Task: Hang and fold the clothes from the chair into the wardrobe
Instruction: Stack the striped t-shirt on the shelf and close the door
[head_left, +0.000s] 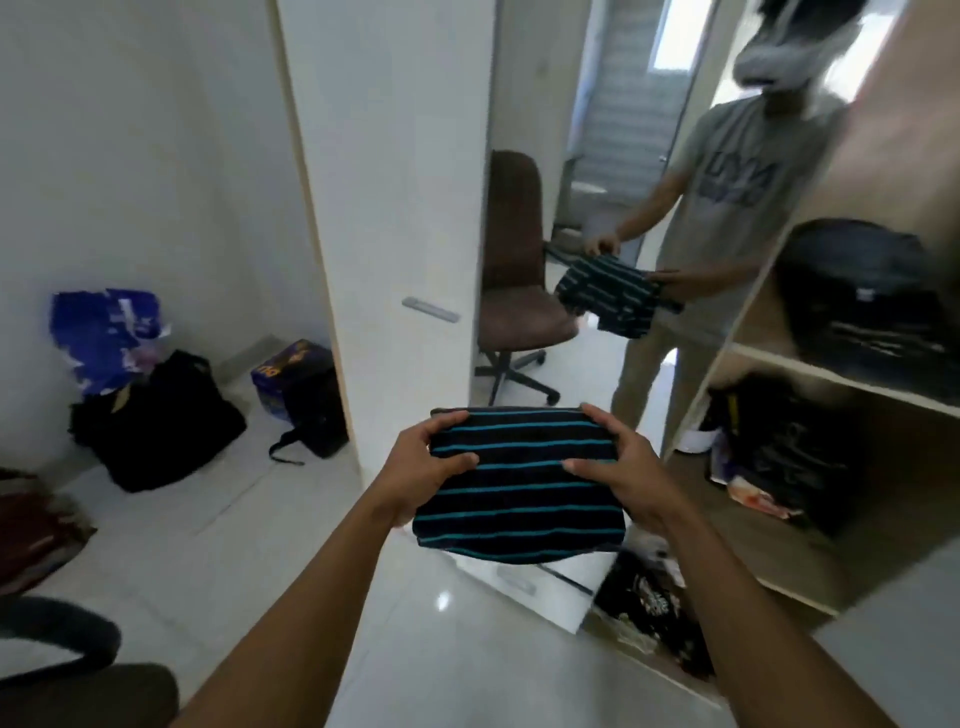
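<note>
A folded black garment with teal stripes (519, 493) is held flat in front of me, above the white floor. My left hand (423, 462) grips its left edge, thumb on top. My right hand (618, 457) grips its right edge the same way. The open wardrobe (831, 374) stands to the right, with dark folded clothes (862, 306) stacked on its upper shelf and more dark items (779, 452) below. A mirror on the wardrobe door (582, 208) reflects the brown chair and me holding the garment. An arm of the chair (57, 639) shows at the bottom left.
A black bag (156, 421) and blue plastic wrap (104, 332) sit against the left wall. A blue box and small black bag (306, 400) lie by the white wardrobe door (395, 234). An open drawer with dark clothes (649, 608) juts out low, under my right arm.
</note>
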